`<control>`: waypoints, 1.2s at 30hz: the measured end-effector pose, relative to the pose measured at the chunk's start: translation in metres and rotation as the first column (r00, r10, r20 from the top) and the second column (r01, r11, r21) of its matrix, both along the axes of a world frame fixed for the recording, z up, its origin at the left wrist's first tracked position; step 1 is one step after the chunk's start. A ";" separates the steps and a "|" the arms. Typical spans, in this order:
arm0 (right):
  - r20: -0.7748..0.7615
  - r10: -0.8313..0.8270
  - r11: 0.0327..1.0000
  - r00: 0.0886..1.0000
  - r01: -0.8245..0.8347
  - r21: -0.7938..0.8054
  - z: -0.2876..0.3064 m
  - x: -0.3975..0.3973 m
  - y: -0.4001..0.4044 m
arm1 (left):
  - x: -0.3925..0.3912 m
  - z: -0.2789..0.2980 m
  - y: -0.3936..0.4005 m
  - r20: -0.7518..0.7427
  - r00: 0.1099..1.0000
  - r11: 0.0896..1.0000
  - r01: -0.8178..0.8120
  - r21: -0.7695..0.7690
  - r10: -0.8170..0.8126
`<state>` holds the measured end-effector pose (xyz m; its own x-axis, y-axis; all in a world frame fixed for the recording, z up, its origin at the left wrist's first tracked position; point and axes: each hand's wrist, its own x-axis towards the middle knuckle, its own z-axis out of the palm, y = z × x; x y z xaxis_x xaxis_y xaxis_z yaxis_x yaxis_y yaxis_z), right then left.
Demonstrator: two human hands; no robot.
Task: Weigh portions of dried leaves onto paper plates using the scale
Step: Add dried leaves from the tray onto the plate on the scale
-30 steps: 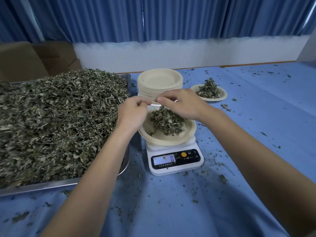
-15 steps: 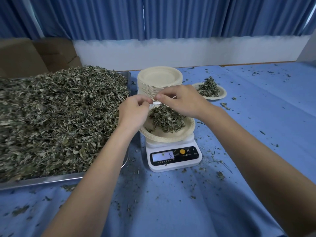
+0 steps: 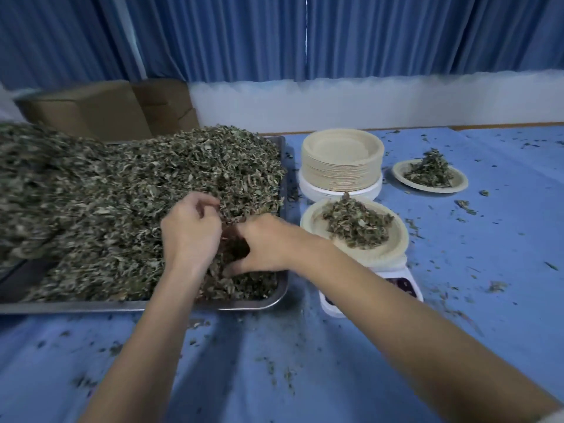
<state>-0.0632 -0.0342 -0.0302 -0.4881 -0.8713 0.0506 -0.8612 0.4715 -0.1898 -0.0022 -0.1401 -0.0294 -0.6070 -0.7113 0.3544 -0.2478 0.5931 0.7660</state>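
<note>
A big heap of dried leaves [image 3: 122, 193] fills a metal tray [image 3: 122, 307] on the left. Both my hands are in its near right corner: my left hand [image 3: 190, 230] has its fingers curled round leaves, and my right hand [image 3: 265, 242] digs into the heap beside it with curled fingers. To the right a paper plate [image 3: 399, 239] with a small pile of leaves [image 3: 355, 227] sits on the white scale [image 3: 404, 274]. My right forearm hides most of the scale's display.
A stack of empty paper plates [image 3: 341, 160] stands behind the scale. A filled plate [image 3: 457, 182] lies further right. Leaf crumbs are scattered over the blue tablecloth [image 3: 488, 254]. Cardboard boxes [image 3: 91, 114] stand behind the tray, before blue curtains.
Both hands left the plate on the scale and moved left into the tray's leaf heap. My view turned left, so the scale now sits right of centre.
</note>
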 end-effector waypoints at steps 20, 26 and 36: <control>0.074 -0.141 0.877 0.987 0.159 -0.454 0.041 -0.024 0.016 | -0.011 0.019 0.022 -0.187 0.928 0.844 0.372 0.387 -0.323; -0.083 -0.308 0.892 0.948 0.258 -0.371 0.069 -0.056 0.099 | -0.063 0.045 0.090 -0.173 0.848 0.774 0.528 0.350 -0.500; 0.236 -0.342 0.939 0.909 0.336 0.068 0.051 -0.077 0.156 | -0.086 0.019 0.117 0.156 0.845 0.860 0.499 0.110 -0.511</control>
